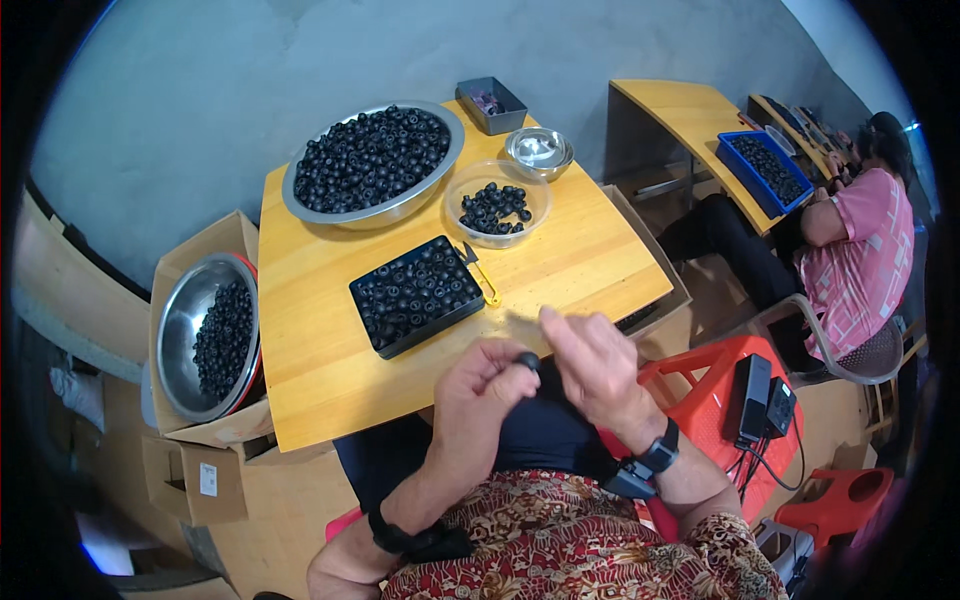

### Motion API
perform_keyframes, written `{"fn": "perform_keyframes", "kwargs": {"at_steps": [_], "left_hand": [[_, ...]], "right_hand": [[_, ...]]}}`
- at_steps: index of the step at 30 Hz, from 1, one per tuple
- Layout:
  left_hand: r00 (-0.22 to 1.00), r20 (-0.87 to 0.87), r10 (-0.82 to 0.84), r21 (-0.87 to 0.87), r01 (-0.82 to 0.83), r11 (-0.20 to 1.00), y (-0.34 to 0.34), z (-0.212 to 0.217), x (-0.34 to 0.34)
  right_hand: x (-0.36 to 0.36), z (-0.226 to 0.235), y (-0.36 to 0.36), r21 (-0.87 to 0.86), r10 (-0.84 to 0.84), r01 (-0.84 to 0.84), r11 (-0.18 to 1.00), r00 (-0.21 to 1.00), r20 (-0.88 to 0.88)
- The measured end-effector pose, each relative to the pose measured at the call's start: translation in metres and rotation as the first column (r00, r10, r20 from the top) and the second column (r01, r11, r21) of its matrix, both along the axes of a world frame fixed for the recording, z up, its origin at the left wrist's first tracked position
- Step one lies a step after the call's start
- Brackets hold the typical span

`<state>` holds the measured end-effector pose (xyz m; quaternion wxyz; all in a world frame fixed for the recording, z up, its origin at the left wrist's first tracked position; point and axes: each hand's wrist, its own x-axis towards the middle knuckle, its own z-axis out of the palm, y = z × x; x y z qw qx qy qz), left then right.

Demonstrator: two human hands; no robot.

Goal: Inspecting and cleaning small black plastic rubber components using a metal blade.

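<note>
My left hand (pixel 475 400) pinches a small round black part (pixel 528 361) between thumb and fingertips, just off the near edge of the table (pixel 590 275). Close beside it, my right hand (pixel 597 372) is raised with its fingers curled together; whatever they may grip is hidden. Just beyond both hands lies a black rectangular tray (pixel 432 334) full of similar black ring-shaped parts (pixel 418 290). A yellow-handled small cutting tool (pixel 484 278) rests against the tray's right side.
A large metal bowl (pixel 455 150) heaped with black parts, a clear plastic bowl (pixel 540 205), a small metal bowl (pixel 540 150) and a grey box (pixel 500 120) stand farther back. Left is another metal bowl (pixel 180 320) in a carton. Right are red stools (pixel 700 400) and a seated person (pixel 860 240).
</note>
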<state>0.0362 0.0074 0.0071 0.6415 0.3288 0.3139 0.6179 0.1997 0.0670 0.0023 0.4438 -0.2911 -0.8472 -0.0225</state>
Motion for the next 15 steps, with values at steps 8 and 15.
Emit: {"fn": "perform_keyframes", "kwargs": {"at_steps": [8, 15], "left_hand": [[0.998, 0.053, -0.034, 0.027, 0.033, 0.999, -0.002, 0.004, -0.004], [0.997, 0.071, -0.034, 0.011, 0.033, 0.999, -0.003, 0.005, -0.001]], "right_hand": [[-0.004, 0.021, -0.013, 0.009, 0.041, -0.04, 0.999, 0.984, -0.176], [0.002, 0.022, -0.021, 0.1, 0.073, -0.068, 0.993, 0.996, -0.049]]}}
